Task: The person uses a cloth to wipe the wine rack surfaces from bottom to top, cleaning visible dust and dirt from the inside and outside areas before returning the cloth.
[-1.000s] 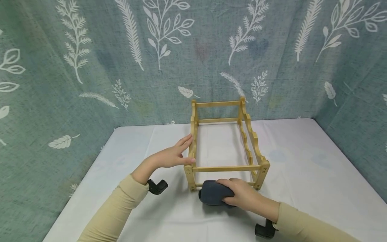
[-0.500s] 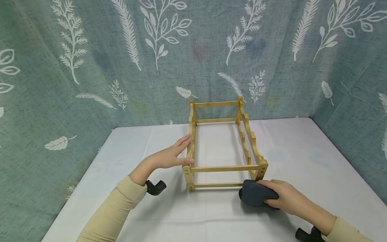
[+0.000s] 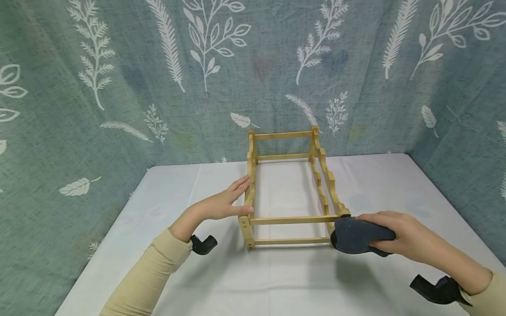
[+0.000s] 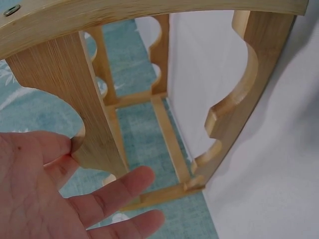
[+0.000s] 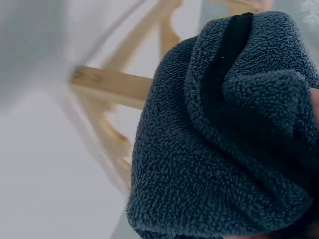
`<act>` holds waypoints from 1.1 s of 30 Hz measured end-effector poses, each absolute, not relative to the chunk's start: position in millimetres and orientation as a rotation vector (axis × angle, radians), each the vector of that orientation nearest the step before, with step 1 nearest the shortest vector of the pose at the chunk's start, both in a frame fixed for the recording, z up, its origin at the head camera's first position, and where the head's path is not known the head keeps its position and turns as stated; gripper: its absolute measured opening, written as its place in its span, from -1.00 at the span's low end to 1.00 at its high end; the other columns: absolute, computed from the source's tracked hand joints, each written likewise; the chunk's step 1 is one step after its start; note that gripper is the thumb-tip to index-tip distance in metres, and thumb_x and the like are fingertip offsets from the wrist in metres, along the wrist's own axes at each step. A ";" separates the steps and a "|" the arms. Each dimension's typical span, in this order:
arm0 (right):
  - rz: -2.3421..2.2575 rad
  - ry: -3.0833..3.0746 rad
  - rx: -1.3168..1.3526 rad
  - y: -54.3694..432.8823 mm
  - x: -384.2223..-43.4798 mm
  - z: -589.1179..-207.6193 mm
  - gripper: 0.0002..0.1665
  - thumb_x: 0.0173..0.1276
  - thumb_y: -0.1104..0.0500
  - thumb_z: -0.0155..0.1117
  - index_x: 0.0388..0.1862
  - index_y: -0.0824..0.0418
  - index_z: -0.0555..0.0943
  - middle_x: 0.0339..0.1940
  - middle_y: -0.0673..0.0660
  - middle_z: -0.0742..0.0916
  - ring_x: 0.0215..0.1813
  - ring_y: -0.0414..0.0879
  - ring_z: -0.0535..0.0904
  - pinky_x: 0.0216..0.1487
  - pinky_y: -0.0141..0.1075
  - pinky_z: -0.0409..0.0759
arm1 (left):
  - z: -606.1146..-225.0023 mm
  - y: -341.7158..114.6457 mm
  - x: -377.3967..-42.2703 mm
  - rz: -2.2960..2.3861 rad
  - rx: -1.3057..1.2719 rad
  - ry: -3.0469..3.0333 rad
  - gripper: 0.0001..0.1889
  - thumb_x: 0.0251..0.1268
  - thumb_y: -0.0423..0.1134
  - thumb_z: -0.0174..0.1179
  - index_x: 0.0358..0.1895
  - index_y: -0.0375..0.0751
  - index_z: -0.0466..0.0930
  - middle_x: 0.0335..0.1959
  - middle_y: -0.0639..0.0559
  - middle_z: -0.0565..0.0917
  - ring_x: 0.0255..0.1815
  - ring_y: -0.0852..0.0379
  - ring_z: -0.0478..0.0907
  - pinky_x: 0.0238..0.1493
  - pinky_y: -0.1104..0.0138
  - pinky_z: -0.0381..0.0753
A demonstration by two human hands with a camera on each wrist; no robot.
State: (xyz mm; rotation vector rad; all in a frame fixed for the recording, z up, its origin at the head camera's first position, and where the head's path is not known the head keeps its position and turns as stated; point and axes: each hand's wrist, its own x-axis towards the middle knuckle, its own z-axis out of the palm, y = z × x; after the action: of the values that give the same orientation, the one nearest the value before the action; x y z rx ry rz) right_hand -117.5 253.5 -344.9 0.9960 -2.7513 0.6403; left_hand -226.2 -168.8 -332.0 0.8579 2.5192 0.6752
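A light wooden rack (image 3: 294, 220) with scalloped side rails stands lengthwise on the white table. My left hand (image 3: 225, 205) lies against its left side, fingers and thumb extended along the rail. In the left wrist view, fingertips of that hand (image 4: 40, 184) touch the curved edge of a side piece (image 4: 87, 99). My right hand (image 3: 409, 235) grips a folded dark blue terry cloth (image 3: 357, 236) at the rack's near right corner, covering that corner post. The right wrist view shows the cloth (image 5: 194, 164) bundled, with a black trim band across it.
The white tablecloth (image 3: 221, 289) spreads around the rack. Green-grey fabric with white leaf prints (image 3: 253, 66) hangs behind the table and along both sides. A black camera mount (image 3: 203, 245) sits at my left wrist, another (image 3: 436, 289) at my right.
My right hand has carried the cloth rightward along the rack's near end, then up to its right corner post. My left hand stays on the left rail.
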 end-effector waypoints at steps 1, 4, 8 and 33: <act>0.640 -2.721 0.993 255.7 -117.0 -340.8 -0.30 -0.13 0.25 0.51 0.10 0.10 0.53 -0.12 0.05 0.66 -0.14 -0.12 0.59 -0.35 -0.35 0.56 | -332.4 -168.7 -226.5 0.673 0.854 2.521 -0.03 0.19 0.32 -0.05 0.46 -0.04 -0.39 0.48 0.12 -0.40 0.47 0.01 -0.29 0.36 0.01 0.00; 0.634 -2.670 0.982 258.6 -116.4 -334.9 -0.27 -0.17 0.25 0.53 0.09 0.07 0.54 -0.14 0.02 0.67 -0.15 -0.23 0.58 -0.36 -0.38 0.55 | -333.3 -168.8 -226.9 0.675 0.842 2.521 -0.03 0.19 0.32 -0.04 0.46 -0.03 -0.39 0.48 0.13 -0.40 0.47 0.03 -0.29 0.36 0.02 0.01; 0.664 -2.708 0.965 256.2 -116.7 -343.1 -0.31 -0.12 0.24 0.51 0.09 0.09 0.54 -0.13 0.05 0.68 -0.15 -0.14 0.61 -0.35 -0.37 0.57 | -332.3 -169.2 -226.0 0.684 0.848 2.519 -0.02 0.19 0.32 -0.03 0.46 -0.05 -0.39 0.48 0.09 -0.40 0.47 -0.02 -0.28 0.35 -0.01 0.01; 0.855 -2.737 0.918 258.2 -122.0 -347.1 -0.40 -0.05 0.20 0.47 0.05 0.10 0.55 -0.14 0.12 0.70 -0.20 -0.22 0.61 -0.41 -0.38 0.54 | -333.2 -169.4 -226.5 0.685 0.866 2.518 -0.02 0.20 0.31 -0.04 0.46 -0.07 -0.39 0.48 0.09 -0.41 0.47 -0.02 -0.27 0.36 0.00 0.01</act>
State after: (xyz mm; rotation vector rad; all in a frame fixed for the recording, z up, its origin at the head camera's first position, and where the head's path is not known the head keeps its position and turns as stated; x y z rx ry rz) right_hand -122.0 258.2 -347.1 0.9181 -2.7375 0.8553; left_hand -226.5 -169.4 -333.2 0.8656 2.5181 0.6847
